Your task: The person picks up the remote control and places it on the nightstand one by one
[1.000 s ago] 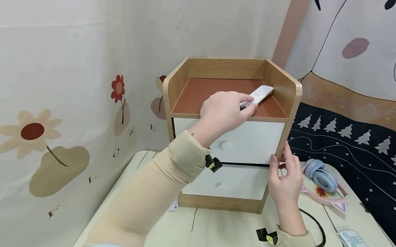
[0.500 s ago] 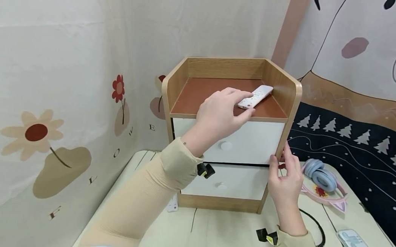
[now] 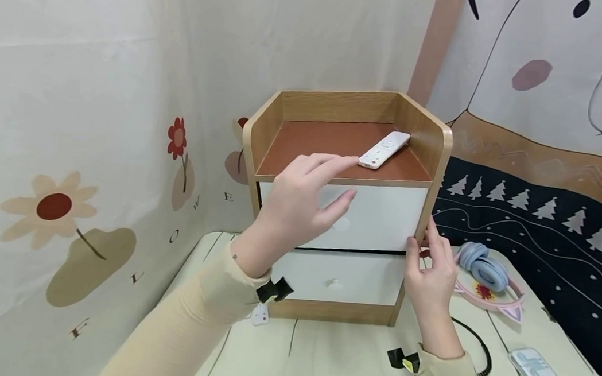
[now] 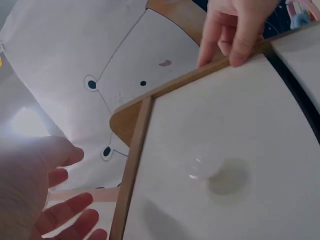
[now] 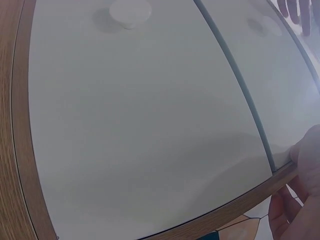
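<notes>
A white remote control (image 3: pixel 384 150) lies aslant on the brown top shelf of a small wooden cabinet (image 3: pixel 339 108). My left hand (image 3: pixel 300 202) is in front of the upper drawer (image 3: pixel 387 216), its index fingertip close to the remote's near end. Its fingers are spread and hold nothing; in the left wrist view the left hand (image 4: pixel 30 185) shows loose fingers too. On the cabinet's right side my right hand (image 3: pixel 432 276) grips the front edge, thumb on the front and fingers along the outer side. The lower drawer (image 3: pixel 352 277) is closed, with a round white knob.
Blue headphones (image 3: pixel 487 273) with a pink cat-ear band lie right of the cabinet. Nearer are a black coiled cord (image 3: pixel 480 343) and a clear earphone case (image 3: pixel 533 365). A white piece with dark dots (image 3: pixel 260 315) shows by the cabinet's left foot.
My left hand has let go of the remote control and moved left and down toward me. The remote stays on the shelf. My right hand keeps its place on the cabinet's edge.
</notes>
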### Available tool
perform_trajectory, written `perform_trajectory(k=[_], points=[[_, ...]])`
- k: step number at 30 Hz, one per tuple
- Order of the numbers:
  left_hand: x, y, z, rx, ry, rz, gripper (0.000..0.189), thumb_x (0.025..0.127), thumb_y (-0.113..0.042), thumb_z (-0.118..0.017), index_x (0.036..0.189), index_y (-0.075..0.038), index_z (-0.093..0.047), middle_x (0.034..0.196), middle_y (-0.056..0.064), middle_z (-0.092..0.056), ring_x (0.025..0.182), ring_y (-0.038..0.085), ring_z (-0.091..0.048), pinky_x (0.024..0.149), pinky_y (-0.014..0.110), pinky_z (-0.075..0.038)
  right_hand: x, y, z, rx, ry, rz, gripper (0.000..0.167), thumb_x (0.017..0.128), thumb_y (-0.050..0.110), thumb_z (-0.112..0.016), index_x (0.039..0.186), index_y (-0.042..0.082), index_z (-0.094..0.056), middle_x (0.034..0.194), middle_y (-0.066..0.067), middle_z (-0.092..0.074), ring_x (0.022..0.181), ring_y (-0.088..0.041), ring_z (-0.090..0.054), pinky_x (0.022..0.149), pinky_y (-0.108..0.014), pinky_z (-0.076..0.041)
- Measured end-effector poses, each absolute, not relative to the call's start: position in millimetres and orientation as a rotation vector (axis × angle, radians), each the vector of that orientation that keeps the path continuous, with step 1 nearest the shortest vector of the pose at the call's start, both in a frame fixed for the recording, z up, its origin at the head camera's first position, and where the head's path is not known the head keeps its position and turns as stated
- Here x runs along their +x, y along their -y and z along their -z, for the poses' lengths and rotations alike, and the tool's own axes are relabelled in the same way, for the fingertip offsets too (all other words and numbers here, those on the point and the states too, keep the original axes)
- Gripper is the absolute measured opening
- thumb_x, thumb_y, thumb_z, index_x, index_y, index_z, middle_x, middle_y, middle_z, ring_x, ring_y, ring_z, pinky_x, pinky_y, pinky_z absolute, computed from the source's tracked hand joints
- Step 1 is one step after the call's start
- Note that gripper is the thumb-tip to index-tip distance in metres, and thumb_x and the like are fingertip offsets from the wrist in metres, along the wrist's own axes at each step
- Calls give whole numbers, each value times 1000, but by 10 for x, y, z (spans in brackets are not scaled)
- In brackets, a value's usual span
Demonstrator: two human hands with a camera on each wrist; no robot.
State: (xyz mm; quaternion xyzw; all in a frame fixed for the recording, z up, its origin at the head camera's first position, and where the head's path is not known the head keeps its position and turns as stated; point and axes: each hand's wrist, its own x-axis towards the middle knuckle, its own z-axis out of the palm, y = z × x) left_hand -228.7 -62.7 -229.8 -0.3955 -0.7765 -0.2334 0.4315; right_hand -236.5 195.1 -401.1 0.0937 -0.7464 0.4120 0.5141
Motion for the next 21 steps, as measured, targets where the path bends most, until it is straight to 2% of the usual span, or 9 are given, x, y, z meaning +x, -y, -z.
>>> perform_trajectory(k=[6,10,15,21], points=[[-2183,856,2514,-1034,1774,558,44,94,-14,-82,137,-9,-76,124,9,-80,107,29,-73,94,39,-62,-2380,-1940,4018,237,1790,-985,63,102,-1,-72,162,11,-56,109,-26,-68,105,16,-47,86,-2,-42],[-2113,1024,2711,-1006,1709,591,40,93,-12,-81,133,-8,-78,120,9,-81,105,30,-75,92,41,-63,-2387,-1941,4018,246,1785,-981,63,102,-1,-72,161,10,-56,109,-27,-68,106,15,-48,86,-3,-42],[-2086,1246,2994,-965,1639,606,32,100,-18,-74,128,-3,-79,114,12,-81,100,32,-74,85,43,-63,-2390,-1953,4021,247,1779,-977,64,101,-2,-72,161,10,-56,109,-27,-68,105,11,-49,85,-3,-43],[-2128,1556,3319,-898,1678,629,38,107,-25,-67,130,4,-75,117,14,-82,102,31,-76,91,36,-61,-2387,-1963,4029,237,1789,-987,63,102,0,-72,162,10,-55,109,-28,-67,106,14,-48,86,-4,-43]])
